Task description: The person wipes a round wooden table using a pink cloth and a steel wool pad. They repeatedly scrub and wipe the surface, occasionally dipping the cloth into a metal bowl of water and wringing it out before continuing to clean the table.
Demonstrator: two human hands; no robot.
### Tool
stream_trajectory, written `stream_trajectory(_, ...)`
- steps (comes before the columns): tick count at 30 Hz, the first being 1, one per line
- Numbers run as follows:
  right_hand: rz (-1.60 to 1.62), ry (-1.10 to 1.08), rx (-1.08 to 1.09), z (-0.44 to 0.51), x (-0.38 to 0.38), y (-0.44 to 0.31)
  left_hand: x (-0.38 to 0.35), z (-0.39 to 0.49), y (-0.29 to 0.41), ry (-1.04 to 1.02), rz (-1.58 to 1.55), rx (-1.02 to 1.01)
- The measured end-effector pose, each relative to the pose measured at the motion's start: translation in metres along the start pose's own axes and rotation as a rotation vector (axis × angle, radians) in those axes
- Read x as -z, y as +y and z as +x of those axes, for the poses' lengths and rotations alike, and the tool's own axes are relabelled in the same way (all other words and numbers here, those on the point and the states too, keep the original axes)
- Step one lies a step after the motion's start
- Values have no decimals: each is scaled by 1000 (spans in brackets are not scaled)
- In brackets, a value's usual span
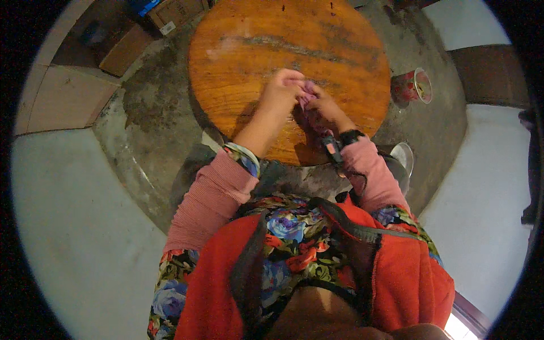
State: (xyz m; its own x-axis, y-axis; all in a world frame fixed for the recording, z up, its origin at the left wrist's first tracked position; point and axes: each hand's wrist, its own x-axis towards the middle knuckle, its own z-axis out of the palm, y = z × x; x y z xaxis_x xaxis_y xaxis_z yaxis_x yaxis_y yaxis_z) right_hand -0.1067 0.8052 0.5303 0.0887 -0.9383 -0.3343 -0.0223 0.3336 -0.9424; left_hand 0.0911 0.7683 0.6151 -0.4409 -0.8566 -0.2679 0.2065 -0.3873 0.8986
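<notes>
Over the round wooden table, both my hands are close together on a crumpled pink-purple cloth. My left hand curls over its upper end, with part of the fabric showing between the fingers. Just to the right and slightly nearer to me, my right hand grips the same bunched cloth. A darker length of it hangs below the right hand toward a black strapped device by the right wrist. The fingers are somewhat blurred, and the palms are hidden.
Right of the table, a clear-rimmed bin with red patterning stands on the concrete floor. A pale round dish-like object lies nearer me. Cardboard boxes sit at the far left, and pale walls rise on both sides.
</notes>
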Motion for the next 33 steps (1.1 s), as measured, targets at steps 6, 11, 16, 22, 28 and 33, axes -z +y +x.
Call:
stream_trajectory(6, 684, -100, 87, -83, 3, -81, 11, 11, 8, 24, 11, 34)
stream_trajectory(11, 757, -86, 137, -100, -2, -112, -12, 5, 8, -244, -95, 174)
stream_trajectory(16, 642, -127, 165, -103, -3, -122, -22, -3, 15, -536, -203, 130)
stream_trajectory(22, 540, -107, 154, -110, -7, -133, -19, -1, 17, -542, -93, 114)
stream_trajectory(28, 342, 0, 72, -109, 2, -127, -19, -1, 20, -564, -41, 116)
stream_trajectory(33, -42, 179, -53, -104, 19, -103, -10, 0, 19, -494, 269, 264)
